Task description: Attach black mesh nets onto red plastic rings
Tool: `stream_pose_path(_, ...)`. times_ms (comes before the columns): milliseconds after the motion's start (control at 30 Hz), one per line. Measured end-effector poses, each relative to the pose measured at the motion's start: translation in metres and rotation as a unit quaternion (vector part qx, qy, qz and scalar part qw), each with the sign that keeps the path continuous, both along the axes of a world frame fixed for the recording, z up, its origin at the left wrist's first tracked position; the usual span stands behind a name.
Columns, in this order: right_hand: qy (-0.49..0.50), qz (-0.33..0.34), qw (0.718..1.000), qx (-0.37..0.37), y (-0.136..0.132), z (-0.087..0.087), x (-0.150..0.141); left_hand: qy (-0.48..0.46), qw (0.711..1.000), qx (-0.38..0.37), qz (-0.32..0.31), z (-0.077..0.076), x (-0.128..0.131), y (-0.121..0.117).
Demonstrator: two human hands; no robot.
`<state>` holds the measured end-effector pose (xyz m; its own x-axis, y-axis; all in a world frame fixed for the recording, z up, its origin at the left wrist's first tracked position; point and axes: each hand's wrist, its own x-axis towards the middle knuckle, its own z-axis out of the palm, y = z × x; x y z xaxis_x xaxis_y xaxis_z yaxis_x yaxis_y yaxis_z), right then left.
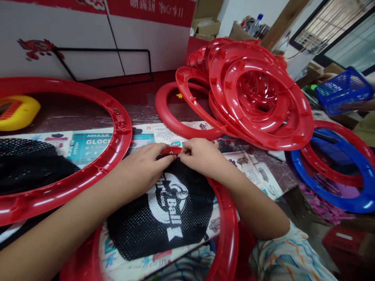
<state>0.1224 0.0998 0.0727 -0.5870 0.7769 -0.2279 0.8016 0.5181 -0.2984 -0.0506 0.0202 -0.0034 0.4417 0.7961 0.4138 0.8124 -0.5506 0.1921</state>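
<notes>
Black mesh netting [131,226] with white "Ball" lettering lies across a red plastic ring [227,218] right in front of me. Both hands meet at the ring's far rim, on the netting's upper edge. My left hand [150,160] pinches that edge between thumb and fingers. Close beside it, my right hand [202,156] is closed on the same edge, fingertips bunched together. A small pale hook or loop shows on the red rim between them; the fingers hide the exact contact.
A pile of red rings [249,132] leans at the back right. Another large red ring [124,132] lies left, near a yellow plastic piece [26,113]. A blue ring [325,195] sits right. Beyond it, another person's hand holds a blue basket [342,91]. A carton [88,27] stands behind.
</notes>
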Motion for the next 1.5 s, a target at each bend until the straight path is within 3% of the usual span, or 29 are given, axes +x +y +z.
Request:
stream_pose_path(167,0.006,0.002,1.0,-0.002,-0.002,0.01,0.006,-0.049,0.996,-0.062,0.039,0.007,-0.002,0.0)
stream_pose_path(333,-0.041,0.036,0.998,0.032,-0.012,0.02,0.009,-0.017,0.98,-0.174,0.093,0.03,-0.006,0.003)
stream_pose_path(467,-0.105,0.03,0.99,0.088,-0.014,0.014,0.001,0.034,0.969,-0.2,0.143,0.041,-0.006,0.002)
stream_pose_path(600,-0.083,0.029,0.991,0.102,-0.011,0.005,-0.005,0.034,0.967,-0.193,0.164,0.044,-0.003,0.001)
stream_pose_path(733,0.013,0.013,0.998,0.067,-0.009,0.004,-0.002,-0.014,0.978,-0.164,0.128,0.039,0.001,0.004)
stream_pose_path(900,0.118,-0.027,0.992,-0.037,-0.007,0.003,0.002,-0.09,0.983,-0.14,0.077,0.022,0.005,0.007)
stream_pose_path(1100,0.109,-0.014,0.993,-0.03,-0.004,0.0,0.002,-0.149,0.985,-0.09,0.015,0.013,0.001,0.005)
stream_pose_path(1500,0.048,0.013,0.999,0.008,0.0,-0.002,-0.001,-0.108,0.994,-0.018,0.011,0.006,0.002,0.004)
